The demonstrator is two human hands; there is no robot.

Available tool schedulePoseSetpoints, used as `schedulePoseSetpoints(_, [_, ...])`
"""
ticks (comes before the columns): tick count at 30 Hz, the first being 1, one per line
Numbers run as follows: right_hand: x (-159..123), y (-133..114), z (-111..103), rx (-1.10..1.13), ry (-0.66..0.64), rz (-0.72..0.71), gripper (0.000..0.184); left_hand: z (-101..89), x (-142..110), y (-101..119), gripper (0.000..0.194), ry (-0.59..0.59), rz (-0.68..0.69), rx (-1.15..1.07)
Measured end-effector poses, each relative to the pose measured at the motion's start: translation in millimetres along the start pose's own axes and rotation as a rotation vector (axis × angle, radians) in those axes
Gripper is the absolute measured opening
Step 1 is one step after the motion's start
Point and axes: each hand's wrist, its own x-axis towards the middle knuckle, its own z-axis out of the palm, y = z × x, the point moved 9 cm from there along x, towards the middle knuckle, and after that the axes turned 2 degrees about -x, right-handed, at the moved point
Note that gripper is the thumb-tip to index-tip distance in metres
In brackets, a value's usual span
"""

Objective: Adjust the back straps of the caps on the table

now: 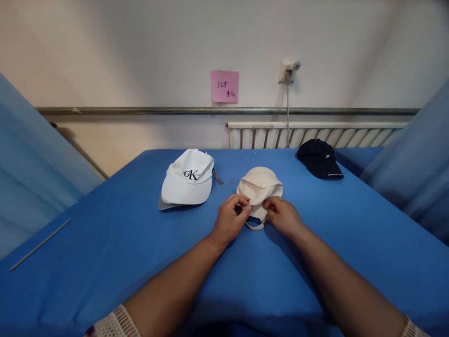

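Note:
A cream baseball cap (261,185) lies on the blue-covered table, its crown creased and its back strap loop turned toward me. My left hand (230,219) pinches the cap fabric at the left of the back opening. On the opposite side, my right hand (283,215) is closed on the cap near the right edge of that opening. Both hands hide parts of the cap's rear rim. To the left sits a white cap (189,180) with dark lettering, a grey brim showing beneath it. A black cap (318,157) rests at the far right.
A thin stick (40,244) lies on the blue table cover (122,243) at the left. Behind the table are a metal rail (157,111), a radiator (315,133) and a plugged-in cord (288,112). Blue curtains (31,164) hang at both sides. A pink note (225,86) is on the wall.

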Motion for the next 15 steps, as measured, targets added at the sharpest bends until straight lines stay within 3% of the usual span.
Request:
schedulePoseSetpoints(5, [-7.1, -12.2, 16.5, 0.006, -0.232, -0.215, 0.028, -20.7, 8.6, -20.3, 0.002, 0.135, -0.105, 0.129])
schedulePoseSetpoints(9, [-10.6, -20.4, 18.2, -0.089, -0.222, -0.265, 0.025, -24.9, 9.7, -5.1, 0.016, 0.154, 0.029, 0.341])
schedulePoseSetpoints(12, [-9.5, -26.8, 17.5, -0.12, -0.193, -0.287, 0.02, -8.0, 2.9, 15.1, 0.012, 0.022, 0.183, 0.438])
schedulePoseSetpoints(15, [-8.3, -34.9, 14.2, -0.129, -0.147, -0.315, 0.016, 13.7, -5.0, 18.4, 0.017, -0.176, 0.214, 0.495])
